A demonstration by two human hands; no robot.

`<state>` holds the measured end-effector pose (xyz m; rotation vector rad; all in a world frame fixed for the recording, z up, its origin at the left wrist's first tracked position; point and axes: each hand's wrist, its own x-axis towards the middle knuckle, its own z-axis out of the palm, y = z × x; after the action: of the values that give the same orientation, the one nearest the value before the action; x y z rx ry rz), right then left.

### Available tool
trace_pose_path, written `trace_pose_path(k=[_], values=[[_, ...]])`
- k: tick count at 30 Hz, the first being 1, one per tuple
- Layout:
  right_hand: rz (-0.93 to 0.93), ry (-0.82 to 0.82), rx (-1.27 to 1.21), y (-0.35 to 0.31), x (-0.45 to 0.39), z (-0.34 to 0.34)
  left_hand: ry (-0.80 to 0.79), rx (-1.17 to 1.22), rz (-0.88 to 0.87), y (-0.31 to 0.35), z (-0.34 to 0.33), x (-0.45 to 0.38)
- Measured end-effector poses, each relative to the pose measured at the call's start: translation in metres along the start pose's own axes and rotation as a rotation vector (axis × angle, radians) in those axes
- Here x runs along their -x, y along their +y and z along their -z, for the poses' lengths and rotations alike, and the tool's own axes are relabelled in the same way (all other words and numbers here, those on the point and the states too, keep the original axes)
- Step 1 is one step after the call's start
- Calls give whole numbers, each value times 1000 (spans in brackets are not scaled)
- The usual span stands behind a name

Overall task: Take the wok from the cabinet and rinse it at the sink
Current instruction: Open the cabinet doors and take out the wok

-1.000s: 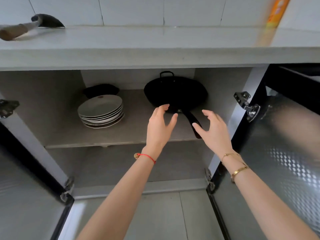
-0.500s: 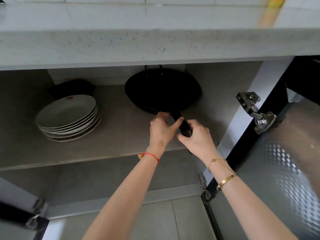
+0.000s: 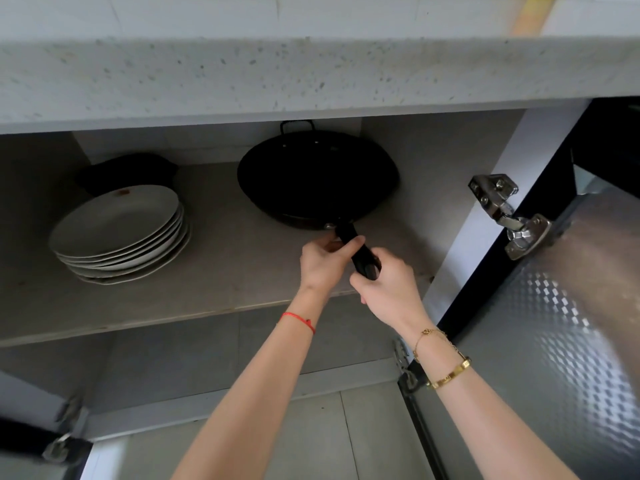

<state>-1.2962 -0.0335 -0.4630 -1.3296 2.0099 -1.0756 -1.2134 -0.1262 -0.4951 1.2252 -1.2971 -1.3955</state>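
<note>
Wok (image 3: pixel 317 178) on cabinet shelf (image 3: pixel 225 258); left hand (image 3: pixel 322 261) and right hand (image 3: pixel 388 289) fingers grip its handle (image 3: pixel 356 249).

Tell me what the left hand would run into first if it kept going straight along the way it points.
The left hand, gripping the long black handle, points up the handle into the cabinet. It would likely first meet the round black wok where the handle joins its rim; depth from this single view is uncertain.

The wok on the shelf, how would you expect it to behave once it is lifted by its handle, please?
The wok is probably front-heavy: its wide bowl sits far beyond the handle, which both the left hand and right hand grip. It looks like rigid metal, so no flexing. Its rounded base may rock when set down.
</note>
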Motion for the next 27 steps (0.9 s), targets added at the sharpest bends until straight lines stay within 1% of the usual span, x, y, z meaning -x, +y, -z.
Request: trace_pose_path(k=[4,11,13,16,20,23,27], values=[[1,6,-34,0,26,-4,-23,45,10,-3,10,26],[-7,-25,-48,0,90,-6,-59,55,-4,-11,31,89],[-28,-66,-68,-1,112,-6,-74,41,-6,-15,37,111],[-86,-144,-163,-3,145,-6,-99,64,-25,-19,45,144],[-177,-207,-271,-2,174,-6,-156,63,16,-24,55,179],[-232,-200,-313,1,188,-9,-191,54,44,-29,59,196],[-216,-169,-319,6,199,-18,-218,110,92,-35,62,202]])
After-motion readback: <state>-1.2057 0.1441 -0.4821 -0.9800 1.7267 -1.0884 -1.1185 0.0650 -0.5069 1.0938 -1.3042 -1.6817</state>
